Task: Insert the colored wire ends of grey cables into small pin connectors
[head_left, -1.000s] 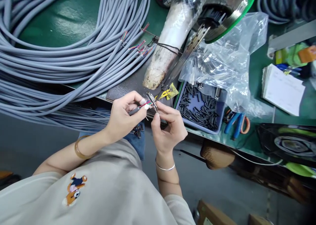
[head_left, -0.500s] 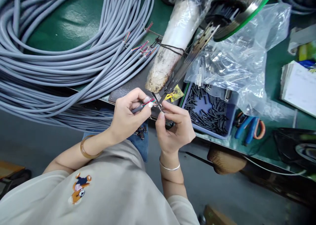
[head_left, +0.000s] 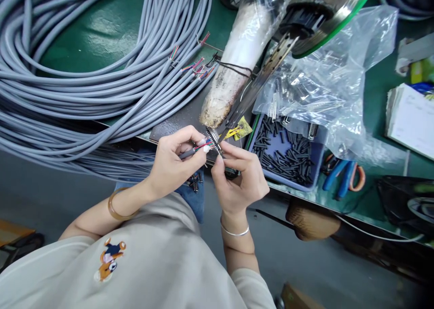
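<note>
Head view, biggest stuff first: green bench [head_left: 95, 33] with a big loop of grey cables [head_left: 84, 85] across its left side. Over on the right there's a clear plastic bag [head_left: 349, 73], a white wrapped tube [head_left: 230, 73] in the middle, and a blue bin [head_left: 288, 183] full of short black pieces. Between tube and bin a long dark metal tool, looks like a fixed soldering iron [head_left: 257, 83], angles down to the work.

Left hand [head_left: 172, 164] has its fingers pinched on the stripped end of one grey cable [head_left: 187, 154]. Right hand [head_left: 240, 178] has its fingertips closed on the lower end of a small multi-pin connector [head_left: 213, 136], which sits between the hands, right by the iron's tip. Can't tell if the tip is actually touching.

My read is they're at the wire-to-pin joining step. The thin coloured wires [head_left: 203, 144] fan out toward the pins, so the next move wants one wire lined up on its own pin, connector dead steady at the tip, neighbouring wires clear of the heat.
</note>
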A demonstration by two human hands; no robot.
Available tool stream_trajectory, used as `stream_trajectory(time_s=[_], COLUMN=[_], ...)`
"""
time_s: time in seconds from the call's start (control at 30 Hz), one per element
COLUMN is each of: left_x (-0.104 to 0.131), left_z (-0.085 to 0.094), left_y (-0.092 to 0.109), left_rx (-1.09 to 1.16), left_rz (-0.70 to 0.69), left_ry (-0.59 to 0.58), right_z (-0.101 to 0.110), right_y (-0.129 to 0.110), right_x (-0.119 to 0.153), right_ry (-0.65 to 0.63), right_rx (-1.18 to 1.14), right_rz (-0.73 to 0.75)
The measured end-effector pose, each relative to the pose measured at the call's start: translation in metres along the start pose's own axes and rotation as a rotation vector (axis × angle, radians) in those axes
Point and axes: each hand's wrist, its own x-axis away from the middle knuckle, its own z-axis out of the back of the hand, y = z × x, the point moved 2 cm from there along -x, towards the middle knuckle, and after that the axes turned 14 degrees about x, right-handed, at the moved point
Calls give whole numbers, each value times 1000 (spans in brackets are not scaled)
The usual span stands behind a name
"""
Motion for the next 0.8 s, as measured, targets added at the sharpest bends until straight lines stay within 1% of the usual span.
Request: stream_trajectory(time_s=[0.13,0.3,0.47,0.6,0.67,0.8], left_x=[0,-3,-6,-9,-10,-11], left_z=[-1,-3,-5,-6,-5,-4], left_y=[4,6,7,9,10,7], left_rx=[4,-8,-64,-64,-50,-18], left_rz=[19,46,-5,-36,-14,86], left_ry=[-25,0,-20,-42,-41,-59], right_z=[2,0,2,2,1,0], right_y=[-1,-1,-2,-3,-2,2], right_x=[-3,-3,-8,-8,-6,0], right_ry=[0,4,28,35,42,46], right_rx=[-42,-20,-2,18,16,-27], right_rz=[-29,-34,-31,-23,-8,-25])
